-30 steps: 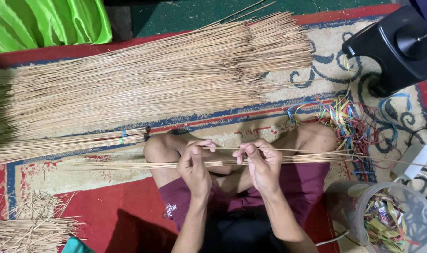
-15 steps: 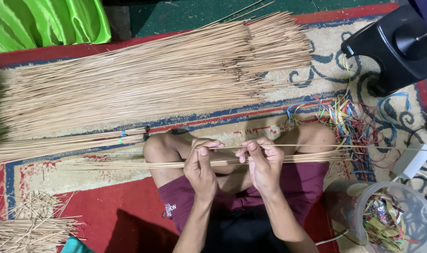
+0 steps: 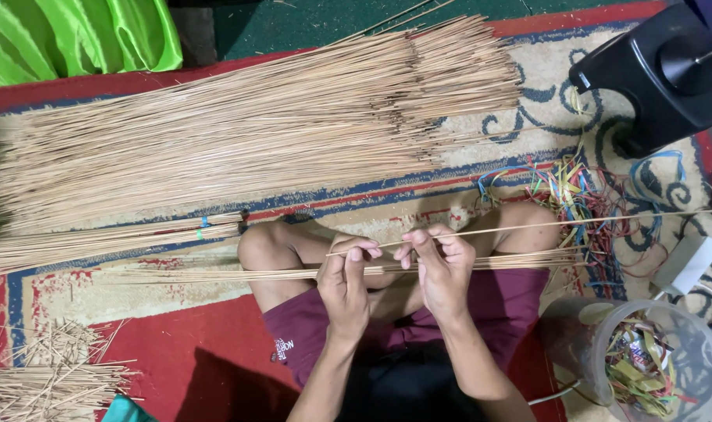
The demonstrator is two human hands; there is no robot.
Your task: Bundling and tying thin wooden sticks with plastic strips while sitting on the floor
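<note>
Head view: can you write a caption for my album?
Both hands pinch one thin stick above a bundle on the lap.

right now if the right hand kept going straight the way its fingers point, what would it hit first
The right hand points up the picture, away from the body. Past the thin stick it pinches comes bare rug, then probably the big pile of sticks; depth is unclear.

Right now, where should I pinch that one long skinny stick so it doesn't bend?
Probably near its left end, from above, between fingertips, as the left hand and right hand pinch the thin stick. It is long and whippy, stretching far right.
</note>
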